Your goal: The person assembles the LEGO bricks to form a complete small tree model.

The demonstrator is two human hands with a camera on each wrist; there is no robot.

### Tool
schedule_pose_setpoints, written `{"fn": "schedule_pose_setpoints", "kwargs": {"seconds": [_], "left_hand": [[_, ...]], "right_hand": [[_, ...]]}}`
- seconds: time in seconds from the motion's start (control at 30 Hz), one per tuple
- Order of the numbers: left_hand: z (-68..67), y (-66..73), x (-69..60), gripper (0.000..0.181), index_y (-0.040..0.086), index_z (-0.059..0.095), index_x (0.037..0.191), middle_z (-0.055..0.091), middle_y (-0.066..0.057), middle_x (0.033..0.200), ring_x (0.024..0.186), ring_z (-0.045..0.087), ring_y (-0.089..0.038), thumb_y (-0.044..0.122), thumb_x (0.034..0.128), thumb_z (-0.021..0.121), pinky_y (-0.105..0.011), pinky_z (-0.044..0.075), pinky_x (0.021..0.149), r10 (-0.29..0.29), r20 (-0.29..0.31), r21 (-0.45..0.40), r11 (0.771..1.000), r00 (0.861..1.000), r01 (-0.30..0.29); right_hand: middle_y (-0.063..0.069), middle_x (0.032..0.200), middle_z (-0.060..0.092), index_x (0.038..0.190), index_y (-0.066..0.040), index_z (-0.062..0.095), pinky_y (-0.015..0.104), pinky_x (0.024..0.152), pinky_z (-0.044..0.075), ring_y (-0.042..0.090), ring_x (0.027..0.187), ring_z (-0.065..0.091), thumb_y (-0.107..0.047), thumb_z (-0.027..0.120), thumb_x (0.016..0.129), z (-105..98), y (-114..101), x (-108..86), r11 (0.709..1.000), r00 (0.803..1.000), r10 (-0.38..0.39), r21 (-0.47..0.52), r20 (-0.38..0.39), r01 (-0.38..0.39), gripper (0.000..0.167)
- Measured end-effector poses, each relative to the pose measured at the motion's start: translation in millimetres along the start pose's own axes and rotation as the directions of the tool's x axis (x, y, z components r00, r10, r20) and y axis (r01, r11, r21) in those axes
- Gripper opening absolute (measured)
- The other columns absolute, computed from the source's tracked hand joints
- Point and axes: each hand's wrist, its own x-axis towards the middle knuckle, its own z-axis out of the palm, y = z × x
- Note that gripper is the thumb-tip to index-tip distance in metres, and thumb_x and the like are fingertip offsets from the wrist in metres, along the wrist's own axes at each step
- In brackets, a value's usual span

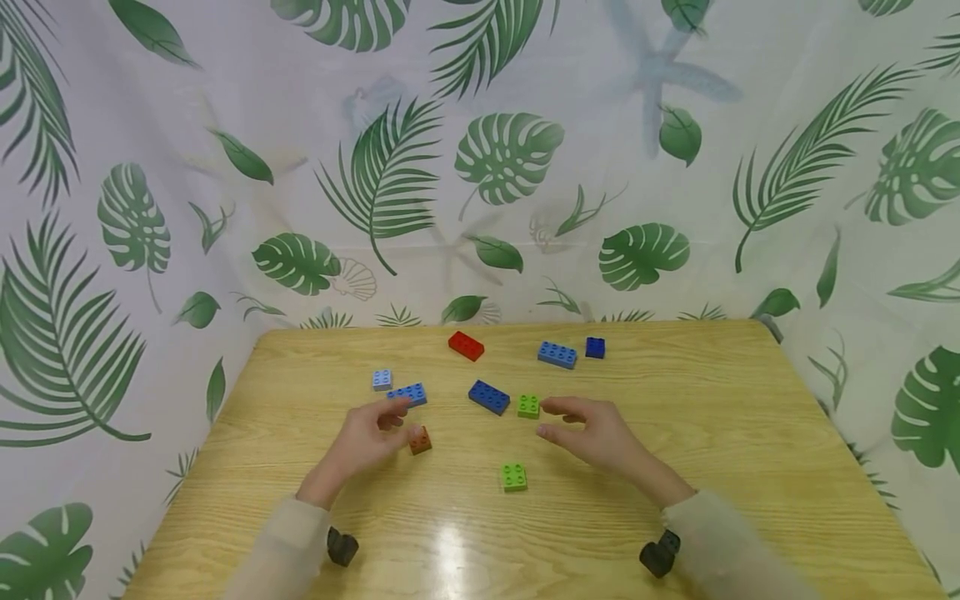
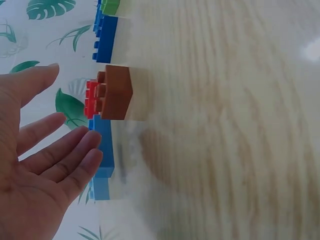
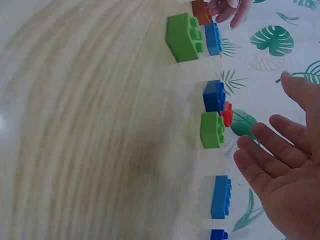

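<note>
My left hand (image 1: pixel 372 433) hovers over the table's left part, thumb and fingers apart and loosely bent. Nearest to it are an orange-brown building brick (image 1: pixel 421 440) by the thumb and a blue brick (image 1: pixel 408 395) beyond the fingers. In the left wrist view the palm shows nothing held, and the brown brick (image 2: pixel 118 93) stands clear of the fingers. My right hand (image 1: pixel 596 432) is likewise held above the table, its fingers loosely spread. A green brick (image 1: pixel 528 407) lies just left of its fingertips; the right wrist view shows that palm bare too.
A second green brick (image 1: pixel 513 477) sits nearer the front. Toward the back lie a dark blue long brick (image 1: pixel 489 397), a red brick (image 1: pixel 466 346), a blue brick (image 1: pixel 557 354), a small dark blue brick (image 1: pixel 595 347) and a pale blue brick (image 1: pixel 382 380). A leaf-patterned cloth (image 1: pixel 420 192) hangs behind the table.
</note>
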Motion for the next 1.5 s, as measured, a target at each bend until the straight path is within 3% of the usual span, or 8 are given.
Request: {"fn": "schedule_pose_setpoints", "kwargs": {"seconds": [0.2, 0.4, 0.7, 0.87, 1.3, 1.5], "left_hand": [[8.3, -1.1, -1.6, 0.055, 0.009, 0.069, 0.138, 0.073, -0.011, 0.123, 0.112, 0.068, -0.025, 0.032, 0.0912, 0.085, -0.047, 0.056, 0.099, -0.041, 0.002, 0.010, 0.999, 0.999, 0.041], [12.2, -7.5, -2.3, 0.058, 0.010, 0.068, 0.140, 0.072, -0.007, 0.118, 0.104, 0.065, -0.018, 0.033, 0.0903, 0.086, -0.041, 0.056, 0.093, -0.022, 0.015, 0.042, 0.999, 1.000, 0.022], [13.8, -16.6, -0.5, 0.057, 0.003, 0.069, 0.135, 0.070, -0.005, 0.106, 0.091, 0.061, -0.014, 0.024, 0.0863, 0.089, -0.026, 0.053, 0.080, 0.033, 0.040, 0.041, 0.999, 0.999, -0.035], [16.1, -20.7, 0.4, 0.054, 0.006, 0.070, 0.132, 0.068, -0.003, 0.103, 0.089, 0.059, -0.013, 0.023, 0.0846, 0.090, -0.024, 0.051, 0.079, 0.021, 0.051, 0.043, 0.999, 0.998, -0.023], [17.0, -19.0, 0.6, 0.036, 0.004, 0.074, 0.117, 0.069, -0.004, 0.101, 0.088, 0.059, -0.014, 0.018, 0.0866, 0.088, -0.025, 0.051, 0.077, 0.057, 0.056, 0.061, 0.996, 0.997, -0.061], [25.5, -9.7, 1.3, 0.038, 0.008, 0.075, 0.120, 0.074, -0.002, 0.112, 0.099, 0.065, -0.013, 0.024, 0.0876, 0.088, -0.027, 0.055, 0.085, 0.097, 0.105, 0.065, 0.992, 0.990, -0.105]], "right_hand": [[0.014, 0.134, 0.072, 0.137, -0.003, 0.068, 0.049, 0.099, 0.057, 0.035, 0.124, 0.066, -0.035, 0.074, 0.100, 12, 2, -3.0, 1.000, 0.999, -0.007, 0.007, 0.054, 0.006, 0.050], [0.011, 0.128, 0.073, 0.137, -0.007, 0.069, 0.046, 0.094, 0.057, 0.032, 0.119, 0.066, -0.040, 0.076, 0.098, 21, 7, -6.6, 1.000, 0.993, -0.027, 0.004, 0.117, 0.027, 0.052], [0.002, 0.112, 0.069, 0.135, -0.011, 0.071, 0.027, 0.083, 0.048, 0.018, 0.099, 0.058, -0.038, 0.081, 0.093, 28, 12, -8.7, 0.999, 0.974, -0.032, 0.037, 0.222, 0.025, 0.051], [0.000, 0.110, 0.068, 0.132, -0.013, 0.072, 0.026, 0.082, 0.047, 0.014, 0.095, 0.056, -0.037, 0.083, 0.091, 35, 17, -6.8, 0.998, 0.959, -0.068, 0.024, 0.274, 0.064, 0.049], [-0.007, 0.112, 0.068, 0.125, -0.017, 0.075, 0.028, 0.091, 0.052, 0.009, 0.101, 0.061, -0.036, 0.082, 0.091, 44, 21, -1.7, 0.996, 0.958, -0.057, -0.056, 0.282, 0.075, 0.040], [-0.007, 0.113, 0.069, 0.125, -0.015, 0.075, 0.026, 0.090, 0.052, 0.009, 0.101, 0.061, -0.034, 0.082, 0.091, 45, 19, -1.4, 0.996, 0.959, -0.056, -0.056, 0.277, 0.074, 0.039]]}}
